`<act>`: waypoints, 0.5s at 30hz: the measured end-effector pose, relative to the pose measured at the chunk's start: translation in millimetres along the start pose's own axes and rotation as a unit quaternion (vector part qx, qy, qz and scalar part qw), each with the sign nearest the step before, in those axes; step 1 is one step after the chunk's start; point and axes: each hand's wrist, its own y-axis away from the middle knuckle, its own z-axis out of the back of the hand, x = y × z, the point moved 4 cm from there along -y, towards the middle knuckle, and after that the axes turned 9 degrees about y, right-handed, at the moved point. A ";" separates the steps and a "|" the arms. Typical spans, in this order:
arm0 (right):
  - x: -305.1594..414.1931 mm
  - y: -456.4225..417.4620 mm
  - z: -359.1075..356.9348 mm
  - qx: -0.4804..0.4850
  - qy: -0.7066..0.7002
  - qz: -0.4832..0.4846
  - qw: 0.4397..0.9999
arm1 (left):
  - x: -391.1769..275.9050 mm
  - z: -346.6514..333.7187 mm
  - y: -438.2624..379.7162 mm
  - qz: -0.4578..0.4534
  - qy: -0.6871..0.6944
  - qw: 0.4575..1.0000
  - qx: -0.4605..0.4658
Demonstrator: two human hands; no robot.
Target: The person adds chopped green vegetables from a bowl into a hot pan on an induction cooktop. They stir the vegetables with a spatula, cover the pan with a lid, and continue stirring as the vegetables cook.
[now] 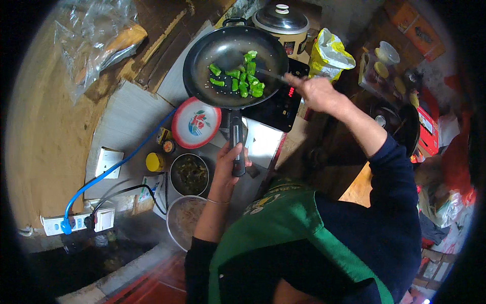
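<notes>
A black frying pan (212,45) with a long handle sits over a black induction cooker (269,114) whose red display is lit. Pieces of green pepper (243,84) and small pale bits lie in the pan. My left hand (229,163) is closed around the pan's handle. At the pan's right rim, my right hand (317,93) grips a thin utensil (271,74), blurred, that reaches in over the peppers; its kind cannot be told. Below the pan, a white enamel plate (182,131) with a red rim and a flower pattern rests near the handle.
Left of my left forearm stand a bowl of dark food (189,174), a larger bowl (172,224) and a yellow-lidded jar (153,162). A lidded cooker (281,24) and a yellow-white bag (330,57) stand behind. A blue cable (125,160) runs to a power strip (78,224).
</notes>
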 end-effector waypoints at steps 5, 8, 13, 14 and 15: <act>-1.2 -4.9 11.3 -0.022 -0.011 -0.001 1.000 | -5.0 -1.8 5.3 0.000 -0.004 1.000 -0.013; 1.9 -2.0 18.5 -0.091 -0.047 -0.007 0.995 | -4.7 -1.6 5.9 -0.001 -0.009 1.000 -0.018; 18.6 -5.5 -0.7 0.039 0.061 0.011 0.997 | -6.3 -0.3 2.5 0.003 0.010 1.000 -0.005; 14.0 -5.7 5.8 0.014 0.051 0.012 0.999 | -8.0 -1.6 3.6 0.001 0.007 1.000 -0.004; 13.4 -5.6 11.1 -0.006 0.039 0.017 0.999 | -7.2 -2.0 7.5 -0.001 0.007 1.000 -0.008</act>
